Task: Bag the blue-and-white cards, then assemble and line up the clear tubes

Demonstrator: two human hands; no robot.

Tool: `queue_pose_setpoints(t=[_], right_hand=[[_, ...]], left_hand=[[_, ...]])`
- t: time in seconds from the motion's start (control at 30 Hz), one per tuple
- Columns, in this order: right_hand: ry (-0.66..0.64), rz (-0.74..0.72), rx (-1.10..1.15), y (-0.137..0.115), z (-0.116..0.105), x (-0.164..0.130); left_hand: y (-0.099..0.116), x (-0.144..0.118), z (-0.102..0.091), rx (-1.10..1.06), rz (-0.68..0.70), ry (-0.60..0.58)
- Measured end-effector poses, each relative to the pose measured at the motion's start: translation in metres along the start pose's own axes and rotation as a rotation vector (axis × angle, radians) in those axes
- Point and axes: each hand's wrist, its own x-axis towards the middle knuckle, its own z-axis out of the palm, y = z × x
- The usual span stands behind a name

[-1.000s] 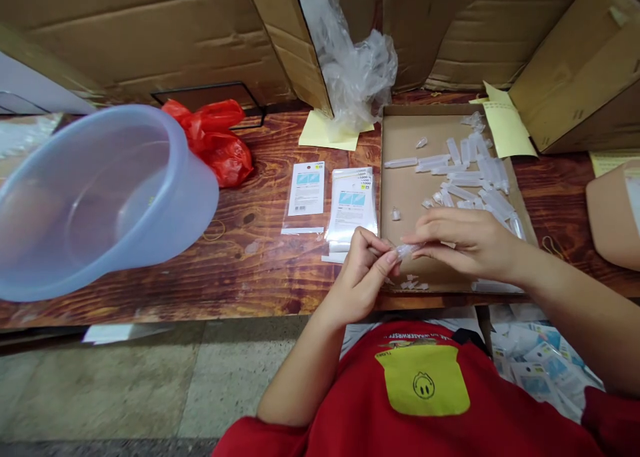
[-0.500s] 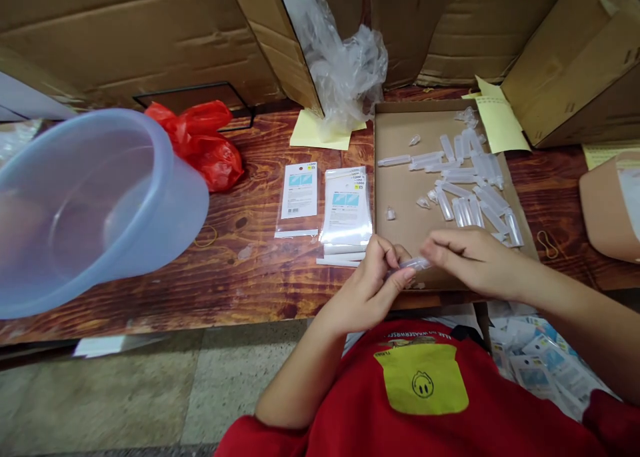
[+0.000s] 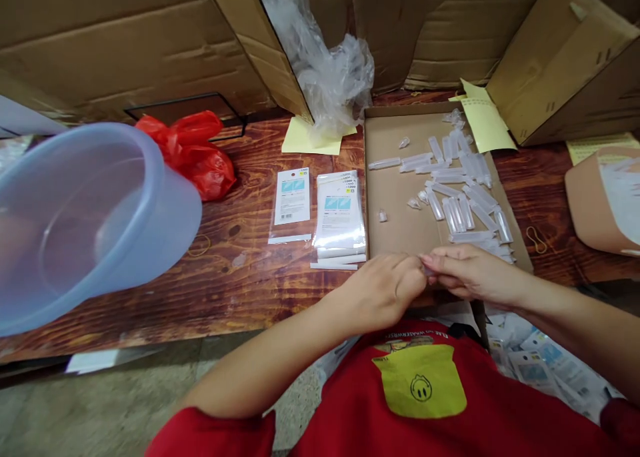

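My left hand [image 3: 387, 290] and my right hand [image 3: 467, 274] meet at the near edge of a flat cardboard tray [image 3: 400, 197], pinching one small clear plastic tube [image 3: 428, 269] between their fingertips; most of it is hidden by the fingers. Several more clear tubes [image 3: 460, 184] and small caps lie loose in the tray beyond my hands. A stack of printed clear packets [image 3: 339, 218] lies just left of the tray, with a single packet [image 3: 291, 204] beside it.
A translucent blue plastic basin [image 3: 85, 210] stands tilted at the left. A red plastic bag [image 3: 193, 150] lies behind it, crumpled clear plastic [image 3: 330, 77] and yellow paper further back. Cardboard boxes [image 3: 565, 57] line the rear. More packets [image 3: 545, 364] lie below the table at right.
Both hands drew back from over the tray toward its near edge, closing together around the tube. My left arm swung lower, and the view shifted slightly.
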Motion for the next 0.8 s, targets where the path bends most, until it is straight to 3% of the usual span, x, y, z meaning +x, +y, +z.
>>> queue_pose_setpoints(t=[0.07, 0.2, 0.27, 0.37, 0.43, 0.57, 0.67, 0.73, 0.8], right_hand=[[0.017, 0.035, -0.015, 0.008, -0.007, -0.002], [0.41, -0.27, -0.556, 0.03, -0.037, -0.007], [0.509, -0.399, -0.856, 0.042, -0.054, -0.004], [0.669, -0.486, -1.184, 0.044, -0.071, 0.011], [0.77, -0.494, -1.299, 0.035, -0.075, 0.029], [0.757, -0.373, -1.401, 0.014, -0.071, 0.073], [0.729, -0.287, -1.339, 0.009, -0.069, 0.095], [0.73, -0.285, -1.224, 0.01, -0.071, 0.097], [0.753, -0.381, -1.077, 0.011, -0.071, 0.089]], left_hand=[[-0.004, 0.004, -0.003, 0.111, 0.033, -0.037], [-0.014, 0.005, -0.017, 0.156, -0.239, -0.02], [-0.017, 0.004, -0.021, 0.047, -0.345, -0.144], [-0.021, 0.003, -0.015, -0.123, -0.358, -0.353], [-0.021, 0.005, -0.006, -0.15, -0.368, -0.393], [-0.017, 0.01, 0.012, -0.048, -0.35, -0.424], [-0.012, 0.011, 0.017, 0.073, -0.284, -0.421], [-0.012, 0.01, 0.015, 0.085, -0.299, -0.351], [-0.014, 0.007, 0.01, -0.046, -0.384, -0.198]])
